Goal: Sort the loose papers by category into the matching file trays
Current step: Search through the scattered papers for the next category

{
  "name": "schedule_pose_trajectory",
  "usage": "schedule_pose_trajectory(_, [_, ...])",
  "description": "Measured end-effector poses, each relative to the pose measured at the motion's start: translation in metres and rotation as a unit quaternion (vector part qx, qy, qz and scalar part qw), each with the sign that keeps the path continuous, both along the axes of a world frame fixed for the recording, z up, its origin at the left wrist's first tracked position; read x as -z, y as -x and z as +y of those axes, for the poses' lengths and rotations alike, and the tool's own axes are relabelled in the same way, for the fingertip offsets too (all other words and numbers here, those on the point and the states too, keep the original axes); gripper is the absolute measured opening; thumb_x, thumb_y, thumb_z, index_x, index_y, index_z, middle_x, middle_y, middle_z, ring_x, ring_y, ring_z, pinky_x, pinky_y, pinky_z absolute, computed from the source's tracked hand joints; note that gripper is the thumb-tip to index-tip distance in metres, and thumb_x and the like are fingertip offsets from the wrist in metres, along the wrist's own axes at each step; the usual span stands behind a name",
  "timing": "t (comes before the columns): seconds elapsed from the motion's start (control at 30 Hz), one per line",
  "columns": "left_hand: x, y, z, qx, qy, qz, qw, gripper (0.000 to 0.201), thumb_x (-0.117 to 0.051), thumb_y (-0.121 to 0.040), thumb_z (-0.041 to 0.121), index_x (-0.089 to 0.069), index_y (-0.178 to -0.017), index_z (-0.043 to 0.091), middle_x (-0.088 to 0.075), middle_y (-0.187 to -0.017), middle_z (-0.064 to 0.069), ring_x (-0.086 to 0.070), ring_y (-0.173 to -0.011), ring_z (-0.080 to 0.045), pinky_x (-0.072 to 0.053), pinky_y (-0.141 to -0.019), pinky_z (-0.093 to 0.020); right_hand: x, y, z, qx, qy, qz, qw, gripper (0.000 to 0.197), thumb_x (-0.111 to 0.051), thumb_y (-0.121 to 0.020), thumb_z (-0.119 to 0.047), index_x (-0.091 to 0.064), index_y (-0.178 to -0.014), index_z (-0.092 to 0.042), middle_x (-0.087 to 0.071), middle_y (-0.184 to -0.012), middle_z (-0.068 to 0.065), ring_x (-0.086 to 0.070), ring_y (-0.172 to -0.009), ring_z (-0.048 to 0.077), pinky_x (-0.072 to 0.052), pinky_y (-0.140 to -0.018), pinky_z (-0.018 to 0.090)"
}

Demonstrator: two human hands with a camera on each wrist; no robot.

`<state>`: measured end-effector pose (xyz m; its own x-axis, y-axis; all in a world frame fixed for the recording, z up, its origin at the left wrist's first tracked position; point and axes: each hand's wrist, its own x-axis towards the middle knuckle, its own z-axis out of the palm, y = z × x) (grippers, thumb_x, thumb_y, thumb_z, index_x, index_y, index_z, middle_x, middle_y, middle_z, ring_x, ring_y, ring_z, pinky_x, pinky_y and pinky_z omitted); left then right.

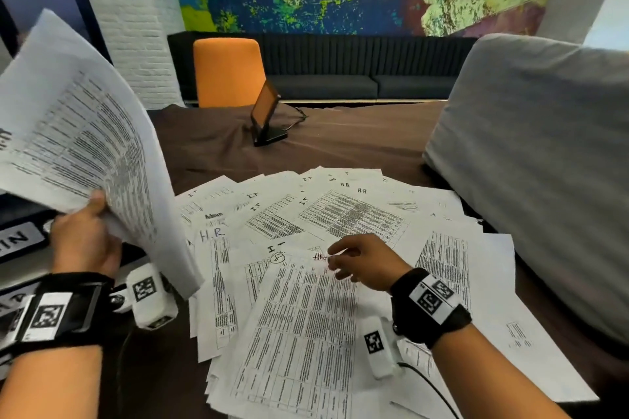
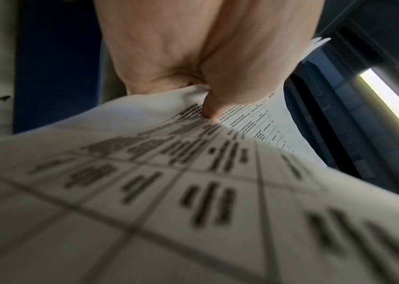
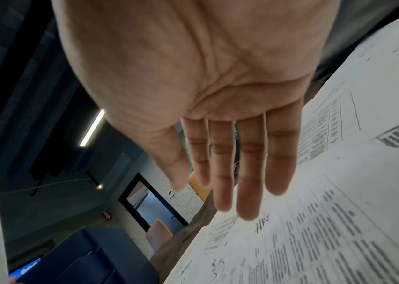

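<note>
Loose printed papers (image 1: 340, 248) marked IT, HR and Admin lie fanned over the brown table. My left hand (image 1: 85, 231) grips a bundle of printed sheets (image 1: 78, 133) by its lower edge, raised upright at the left; its thumb pinches the sheets (image 2: 193, 173) in the left wrist view. My right hand (image 1: 354, 260) hovers with straight fingers (image 3: 249, 169) just over the top sheet (image 1: 306, 323), near a red "HR" mark (image 3: 263, 224). A labelled file tray (image 1: 17, 241) shows partly at the left edge, beyond my left hand.
A grey cushion (image 1: 537, 167) crowds the table's right side, over some papers. A small black stand with a tilted screen (image 1: 265, 119) sits mid-table at the back. An orange chair (image 1: 228, 71) and a dark sofa stand beyond. Bare brown tabletop (image 1: 357, 136) lies behind the papers.
</note>
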<state>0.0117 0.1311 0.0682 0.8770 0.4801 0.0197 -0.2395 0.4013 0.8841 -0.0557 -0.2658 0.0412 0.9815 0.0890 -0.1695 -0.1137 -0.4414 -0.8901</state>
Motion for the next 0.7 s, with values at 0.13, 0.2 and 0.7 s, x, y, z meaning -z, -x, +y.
schedule_pose_trajectory(0.13, [-0.023, 0.026, -0.027, -0.025, -0.032, 0.015, 0.999, 0.011, -0.060, -0.098, 0.017, -0.066, -0.106, 0.021, -0.076, -0.101, 0.009, -0.068, -0.107, -0.014, -0.052, -0.096, -0.040, -0.003, -0.006, -0.001, 0.018, -0.018, -0.012, 1.000, 0.007, -0.066, -0.093, -0.017, -0.070, -0.099, -0.015, -0.076, -0.088, 0.006, -0.073, -0.075, 0.018, -0.049, -0.067, 0.030])
schedule_pose_trajectory(0.2, [-0.029, 0.035, -0.037, -0.024, -0.050, 0.021, 0.998, 0.013, -0.057, -0.100, 0.013, -0.063, -0.099, 0.025, -0.072, -0.100, 0.011, -0.066, -0.104, -0.010, -0.051, -0.098, -0.037, -0.007, -0.008, 0.006, 0.017, -0.031, -0.018, 0.999, 0.009, -0.065, -0.095, -0.021, -0.071, -0.097, -0.015, -0.077, -0.090, 0.006, -0.074, -0.078, 0.021, -0.050, -0.069, 0.031])
schedule_pose_trajectory(0.7, [-0.031, 0.030, -0.050, 0.032, -0.086, -0.004, 0.996, 0.039, -0.056, -0.100, 0.010, -0.055, -0.139, 0.006, -0.064, -0.134, -0.005, -0.061, -0.123, -0.018, -0.042, -0.112, -0.040, -0.002, -0.032, -0.013, 0.061, 0.225, 0.028, 0.972, 0.040, -0.081, -0.079, -0.039, -0.064, -0.111, -0.022, -0.064, -0.102, -0.004, -0.063, -0.100, 0.019, -0.049, -0.084, 0.029])
